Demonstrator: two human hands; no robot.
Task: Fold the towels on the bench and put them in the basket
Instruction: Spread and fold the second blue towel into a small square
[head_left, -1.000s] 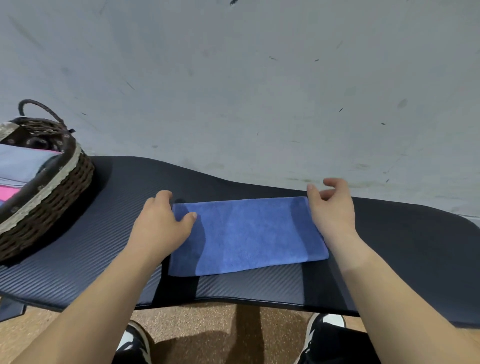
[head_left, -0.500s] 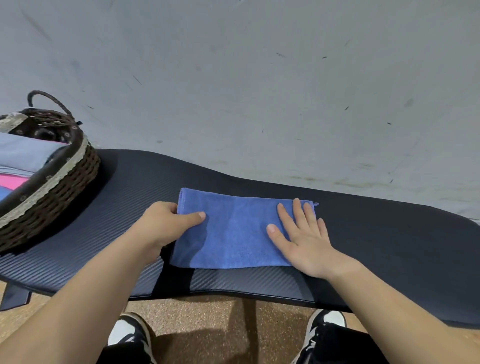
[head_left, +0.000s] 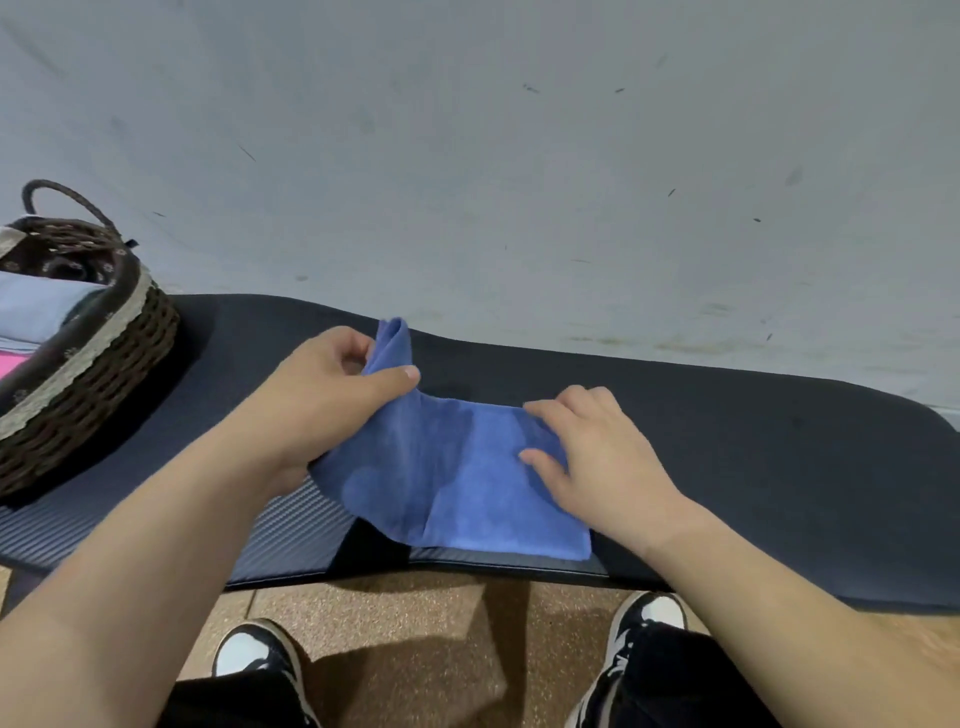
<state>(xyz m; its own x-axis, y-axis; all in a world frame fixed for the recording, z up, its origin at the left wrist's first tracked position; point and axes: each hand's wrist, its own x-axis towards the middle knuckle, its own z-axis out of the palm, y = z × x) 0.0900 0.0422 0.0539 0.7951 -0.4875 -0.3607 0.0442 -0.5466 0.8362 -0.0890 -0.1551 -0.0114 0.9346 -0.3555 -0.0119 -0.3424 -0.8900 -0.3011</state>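
Since half a sec ago, left hand has gone from resting at the towel's left end to lifting it: that end of the blue towel is now raised off the worktop and bunched in a pinch, thumb over, fingers behind, so that grip is closed on cloth. Right hand has shifted too; before it lay flat w/ fingers spread, now fingers are curled and pressing the towel's right part down. Whether it pinches the cloth or only pins it, can't tell.

Towel sits near the worktop's front edge, about mid-length, its near-right corner almost at the lip. Looks like a cross fold, left end heading over to the right, so this towel seems mid-fold, not finished. Basket at the worktop's left end already holds folded stuff: pale blue-grey on top, pink below. No other loose towels in view on the worktop, so prob. this is the last or close to it; after the fold it needs carrying left into the basket.

Worktop is a dark padded bench w/ ribbed texture. Behind it a scuffed grey wall; below, speckled tan floor and black-and-white shoes.
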